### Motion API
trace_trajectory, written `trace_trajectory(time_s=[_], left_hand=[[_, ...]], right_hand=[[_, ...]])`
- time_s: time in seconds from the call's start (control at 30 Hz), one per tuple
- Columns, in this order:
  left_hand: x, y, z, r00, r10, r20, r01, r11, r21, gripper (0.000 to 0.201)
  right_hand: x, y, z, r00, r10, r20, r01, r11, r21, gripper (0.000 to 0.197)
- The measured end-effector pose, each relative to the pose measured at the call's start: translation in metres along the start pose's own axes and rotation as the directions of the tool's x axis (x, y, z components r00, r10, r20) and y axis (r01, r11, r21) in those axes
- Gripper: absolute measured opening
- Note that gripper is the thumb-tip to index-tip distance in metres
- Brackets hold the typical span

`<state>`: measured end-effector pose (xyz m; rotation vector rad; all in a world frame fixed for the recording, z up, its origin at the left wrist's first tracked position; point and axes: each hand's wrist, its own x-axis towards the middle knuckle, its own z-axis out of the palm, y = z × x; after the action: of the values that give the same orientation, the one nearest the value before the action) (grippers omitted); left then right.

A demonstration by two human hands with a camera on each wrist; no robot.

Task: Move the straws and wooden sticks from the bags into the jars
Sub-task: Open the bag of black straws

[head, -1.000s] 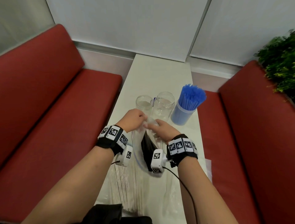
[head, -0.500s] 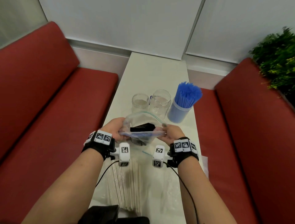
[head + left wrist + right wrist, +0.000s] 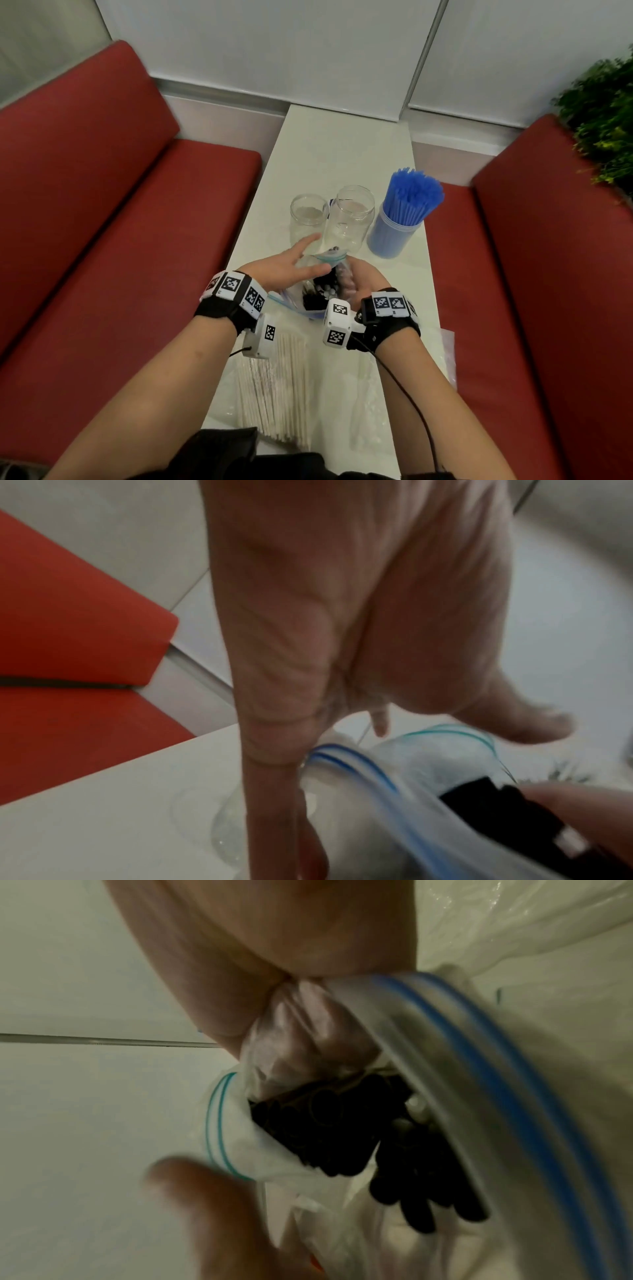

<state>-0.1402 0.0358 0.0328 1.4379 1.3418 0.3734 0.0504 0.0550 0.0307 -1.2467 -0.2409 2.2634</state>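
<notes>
- A flat bundle of pale wooden sticks inside a clear plastic bag (image 3: 274, 387) lay nearest on the white rectangular table (image 3: 342, 150); its near end was cut off behind dark clothing at the bottom edge.
- A crumpled, clear plastic bag (image 3: 442, 356) lay to its right, partly hidden by the right forearm.
- The right hand (image 3: 366, 284) gripped a clear zip-top plastic bag with a blue seal strip (image 3: 301, 305), fingers curled round the plastic; most of these fingers were hidden behind the bag in the head view.
- A bunch of black plastic straws (image 3: 346, 1123) sat inside that bag, held up between the 2 hands above the table; the right wrist view was blurred, so their count could not be told.
- The left hand (image 3: 291, 267) lay against the bag's open mouth with fingers straight and spread, grasping nothing that could be seen.
- Just beyond the hands stood 2 clear, lidless glass jars (image 3: 308, 216), side by side; whether they touched could not be told.
- To their right stood a clear jar packed with upright blue plastic straws (image 3: 407, 209).
- Red padded benches (image 3: 137, 212) flanked the table, and a green leafy plant (image 3: 606, 116) was cut off at the right edge.
</notes>
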Motion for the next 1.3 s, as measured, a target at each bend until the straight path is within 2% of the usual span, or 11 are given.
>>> trace_trajectory(time_s=[0.1,0.2,0.27,0.37,0.47,0.57,0.73,0.83,1.07,1.17,1.3], left_hand=[[0.008,0.009,0.005,0.982,0.127,-0.143,-0.116,0.990,0.080,0.035],[0.012,0.015,0.008,0.950,0.066,-0.304,-0.053,0.997,0.048,0.037],[0.016,0.014,0.007,0.932,-0.103,-0.349,0.000,0.959,-0.283,0.043],[0.022,0.008,0.003,0.892,-0.357,-0.276,0.013,0.632,-0.775,0.036],[0.027,-0.001,0.001,0.842,-0.510,-0.174,-0.003,0.318,-0.948,0.034],[0.030,-0.011,0.006,0.821,-0.566,-0.072,0.043,0.187,-0.981,0.036],[0.030,-0.012,0.018,0.874,-0.452,-0.178,0.146,0.593,-0.792,0.034],[0.029,-0.005,0.018,0.931,-0.328,-0.158,0.121,0.688,-0.715,0.050],[0.018,0.003,0.019,0.982,-0.178,-0.068,0.056,0.611,-0.790,0.093],[0.022,-0.001,0.020,0.961,-0.248,-0.125,0.043,0.578,-0.815,0.081],[0.023,-0.005,0.013,0.947,-0.301,-0.116,0.161,0.753,-0.637,0.056]], right_hand=[[0.001,-0.005,-0.003,0.999,-0.011,-0.032,0.009,0.998,-0.055,0.058],[0.004,-0.005,-0.007,1.000,-0.020,-0.023,0.017,0.995,-0.095,0.049],[0.006,-0.004,-0.014,0.985,-0.143,-0.095,0.112,0.954,-0.278,0.039],[0.006,-0.002,-0.027,0.969,-0.222,-0.109,0.135,0.842,-0.522,0.030],[0.000,-0.003,-0.037,0.961,-0.190,-0.200,0.017,0.764,-0.645,0.011],[0.003,-0.004,-0.037,0.978,-0.135,-0.159,0.066,0.922,-0.380,0.017],[0.001,-0.006,-0.024,0.984,-0.153,-0.093,0.174,0.939,0.298,0.036],[0.001,-0.006,-0.020,0.972,-0.187,-0.140,0.233,0.835,0.499,0.033],[-0.011,0.010,-0.013,0.987,-0.159,0.035,0.151,0.975,0.162,0.034],[-0.011,0.013,-0.012,0.970,-0.192,0.150,0.182,0.980,0.078,0.050],[-0.008,0.014,-0.005,0.947,-0.300,0.117,0.267,0.934,0.237,0.080]])
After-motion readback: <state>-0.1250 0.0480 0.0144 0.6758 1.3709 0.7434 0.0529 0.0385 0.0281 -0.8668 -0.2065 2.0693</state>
